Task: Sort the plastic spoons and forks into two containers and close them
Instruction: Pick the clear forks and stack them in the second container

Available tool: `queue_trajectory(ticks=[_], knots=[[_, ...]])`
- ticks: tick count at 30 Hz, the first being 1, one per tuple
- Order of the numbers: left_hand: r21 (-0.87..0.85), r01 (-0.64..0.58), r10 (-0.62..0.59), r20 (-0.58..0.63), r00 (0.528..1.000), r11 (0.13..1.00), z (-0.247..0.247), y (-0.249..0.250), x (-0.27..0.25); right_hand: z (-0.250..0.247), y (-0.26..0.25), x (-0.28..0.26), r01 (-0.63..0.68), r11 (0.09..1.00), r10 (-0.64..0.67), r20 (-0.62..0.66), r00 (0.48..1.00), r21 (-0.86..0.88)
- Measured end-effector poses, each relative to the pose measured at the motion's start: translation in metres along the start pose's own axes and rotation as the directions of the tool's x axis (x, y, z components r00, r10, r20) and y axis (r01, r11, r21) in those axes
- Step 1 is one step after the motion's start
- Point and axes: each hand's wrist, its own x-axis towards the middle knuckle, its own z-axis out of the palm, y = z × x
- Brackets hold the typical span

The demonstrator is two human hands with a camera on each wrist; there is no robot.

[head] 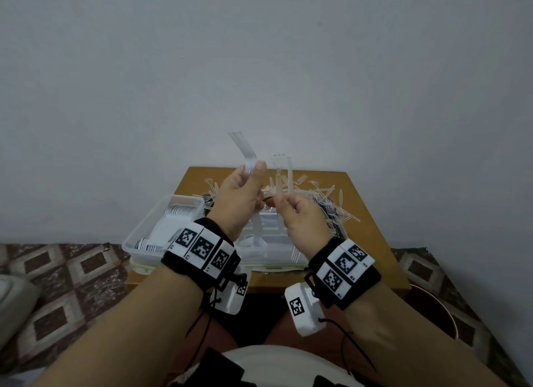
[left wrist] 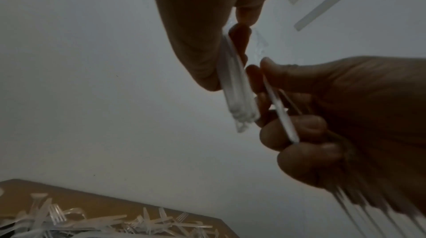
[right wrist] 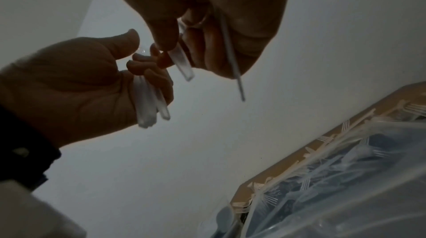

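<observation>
In the head view my left hand is raised above the table and grips a stacked bundle of clear plastic forks, tines pointing up and left. Close beside it my right hand pinches a few more clear forks upright. The left wrist view shows the bundle's handles hanging below my left fingers. In the right wrist view two fork handles stick out below my right fingers. A loose pile of clear cutlery lies at the table's far side.
A clear container with stacked spoons stands at the front left of the small wooden table. A second clear container stands beside it, under my hands. A patterned floor lies on both sides, and a plain wall rises behind.
</observation>
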Motion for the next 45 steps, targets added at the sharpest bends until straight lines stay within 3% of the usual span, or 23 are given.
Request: queue_trajectory(ticks=[3,7,13,18,24,28,31,35,37,40,42,45], knots=[[0.018,-0.012,0.012,0.047,0.999,1.000,0.002,0.000,-0.002,0.002,-0.003,0.001,-0.034,0.994,0.027,0.069,0.997,0.108],[0.013,0.011,-0.013,0.135,0.991,1.000,0.006,0.002,-0.007,0.004,-0.001,0.002,-0.181,0.961,0.132,0.227,0.965,0.208],[-0.037,0.084,-0.078,0.133,0.988,0.996,0.003,0.002,-0.010,0.002,0.002,-0.002,-0.288,0.936,0.208,0.338,0.918,0.205],[-0.030,0.071,-0.065,0.179,0.982,0.997,0.002,-0.004,-0.011,0.001,0.000,-0.001,-0.292,0.939,0.219,0.339,0.915,0.182],[0.018,0.033,-0.034,0.026,0.999,0.999,0.004,-0.012,-0.008,-0.001,0.001,-0.001,-0.250,0.967,0.238,0.192,0.952,0.041],[0.006,0.061,-0.061,-0.067,0.996,0.998,0.004,-0.012,-0.006,-0.006,-0.001,0.001,-0.117,0.981,0.142,0.168,0.976,-0.152],[-0.070,0.069,-0.075,-0.089,0.993,0.995,0.004,-0.010,-0.004,-0.013,-0.004,0.000,0.028,0.939,0.040,0.189,0.981,-0.343],[-0.113,0.114,-0.125,-0.098,0.987,0.987,0.003,-0.006,-0.002,-0.014,-0.010,0.000,0.136,0.916,-0.158,-0.026,0.987,-0.376],[-0.149,0.147,-0.162,-0.096,0.982,0.978,0.003,-0.006,-0.002,-0.014,-0.013,0.003,0.172,0.869,-0.262,-0.137,0.955,-0.464],[-0.154,0.185,-0.198,-0.069,0.978,0.970,0.002,-0.006,-0.002,-0.014,-0.020,0.006,0.285,0.840,-0.402,-0.177,0.898,-0.462],[-0.144,0.203,-0.211,-0.042,0.976,0.968,0.003,-0.006,-0.003,-0.013,-0.022,0.007,0.370,0.807,-0.509,-0.225,0.831,-0.460],[-0.154,0.236,-0.237,0.010,0.971,0.960,0.005,-0.004,-0.005,-0.008,-0.022,0.003,0.458,0.788,-0.579,-0.242,0.779,-0.411]])
